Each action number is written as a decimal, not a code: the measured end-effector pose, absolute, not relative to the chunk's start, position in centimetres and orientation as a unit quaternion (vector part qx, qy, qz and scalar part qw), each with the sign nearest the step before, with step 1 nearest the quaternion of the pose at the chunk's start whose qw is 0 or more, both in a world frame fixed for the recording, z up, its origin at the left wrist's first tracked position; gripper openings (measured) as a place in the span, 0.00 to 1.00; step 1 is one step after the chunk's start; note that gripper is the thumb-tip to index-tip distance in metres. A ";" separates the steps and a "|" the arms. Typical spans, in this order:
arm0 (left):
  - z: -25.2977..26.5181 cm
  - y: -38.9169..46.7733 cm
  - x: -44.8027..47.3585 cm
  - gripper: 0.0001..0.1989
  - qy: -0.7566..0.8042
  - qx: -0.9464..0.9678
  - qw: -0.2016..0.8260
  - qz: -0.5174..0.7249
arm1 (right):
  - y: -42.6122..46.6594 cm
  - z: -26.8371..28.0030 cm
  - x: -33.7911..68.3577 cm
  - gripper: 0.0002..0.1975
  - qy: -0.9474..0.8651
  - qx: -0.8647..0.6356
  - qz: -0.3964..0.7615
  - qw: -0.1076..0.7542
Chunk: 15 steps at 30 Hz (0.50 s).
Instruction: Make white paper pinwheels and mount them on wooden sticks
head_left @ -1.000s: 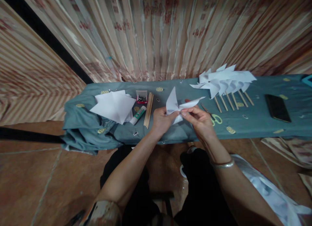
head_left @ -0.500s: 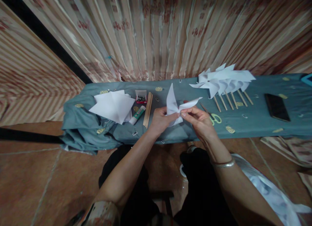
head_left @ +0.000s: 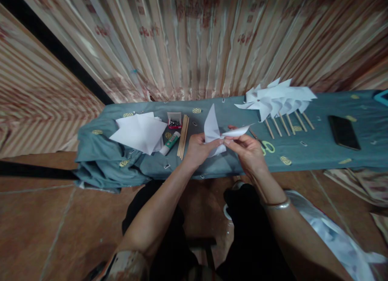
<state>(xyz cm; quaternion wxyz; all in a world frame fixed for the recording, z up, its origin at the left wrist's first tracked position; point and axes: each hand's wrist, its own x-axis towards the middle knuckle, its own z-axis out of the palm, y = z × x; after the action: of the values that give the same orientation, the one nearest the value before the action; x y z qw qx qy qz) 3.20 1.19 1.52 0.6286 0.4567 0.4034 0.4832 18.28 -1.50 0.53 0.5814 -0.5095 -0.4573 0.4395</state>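
A white paper pinwheel [head_left: 212,125] is held over the front of the cloth-covered table. My left hand [head_left: 199,148] is closed on its left side, thumb pressed near the centre. My right hand [head_left: 247,148] pinches it from the right, fingertips meeting the left thumb at the middle. One blade points up and another stretches right; the lower part is partly hidden by my hands. Whether a small pin sits between the fingertips cannot be made out. Left of my hands lie several wooden sticks [head_left: 183,137]. Scissors with pale green handles [head_left: 268,147] lie just beyond my right hand.
White paper sheets [head_left: 141,131], a glue stick [head_left: 170,143] and a small box of metal pins [head_left: 175,121] lie to the left. Several finished pinwheels on sticks [head_left: 279,99] overlap at the back right, near a dark phone [head_left: 344,132]. A curtain [head_left: 194,42] hangs behind the table.
Both hands keep hold of the paper pinwheel at its centre. Its right blade has tilted slightly lower and looks flatter; the view has shifted a little.
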 end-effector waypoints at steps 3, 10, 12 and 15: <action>1.5 1.2 3.2 0.18 0.397 0.455 0.631 0.487 | -1.6 0.6 18.2 0.11 -0.468 -0.522 0.408 0.584; 1.2 0.9 3.5 0.17 0.406 0.421 0.639 0.499 | -1.6 0.8 18.2 0.13 -0.479 -0.529 0.382 0.587; 1.2 0.8 3.7 0.17 0.408 0.409 0.643 0.503 | -1.6 0.7 18.1 0.14 -0.477 -0.528 0.384 0.588; 1.3 0.7 3.8 0.17 0.406 0.389 0.653 0.507 | -1.7 0.7 18.1 0.15 -0.483 -0.536 0.380 0.578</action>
<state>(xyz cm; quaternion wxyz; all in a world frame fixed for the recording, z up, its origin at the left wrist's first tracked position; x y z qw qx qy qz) 3.81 0.68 1.26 0.6528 0.3892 0.4064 0.5072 18.06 -1.70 0.74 0.5782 -0.5360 -0.4834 0.3804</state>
